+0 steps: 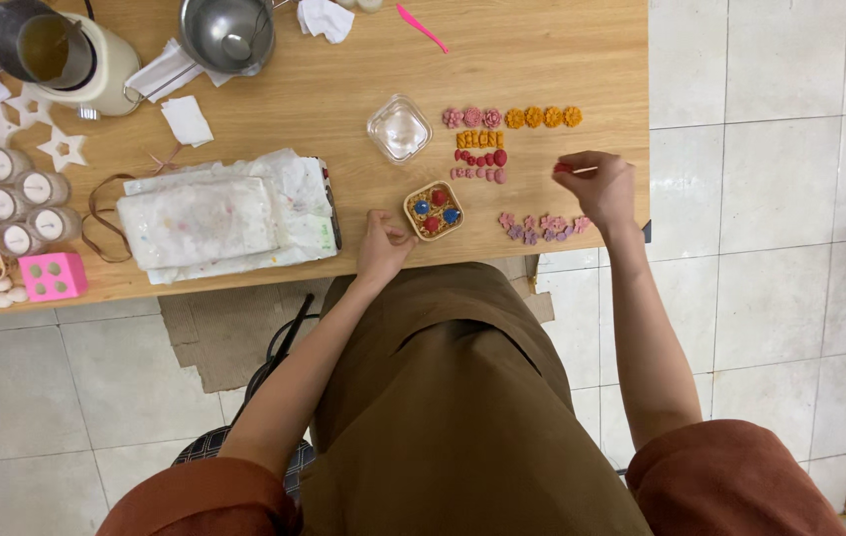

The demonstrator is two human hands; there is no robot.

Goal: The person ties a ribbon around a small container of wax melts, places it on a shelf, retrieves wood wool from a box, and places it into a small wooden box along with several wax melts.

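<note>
My right hand (596, 189) hovers over the right part of the wooden table (343, 89), pinching a small red piece (564, 169) together with a thin stick. My left hand (383, 246) rests as a loose fist at the table's front edge, just left of a small square jar (434, 209) filled with tan granules and red and blue pieces. Beyond the jar lie rows of small wax shapes: pink and orange flowers (512, 117), orange pieces (479, 140), red and pink pieces (482, 165). Purple and pink flowers (542, 226) lie below my right hand.
An empty clear square jar (399, 129) stands behind the filled one. A stained white cloth bundle (224, 218) covers the middle left. A metal pot (227, 33), a cream pitcher (65, 55), several candle jars (21, 203), a pink block (53, 275) and white stars (64, 149) fill the left.
</note>
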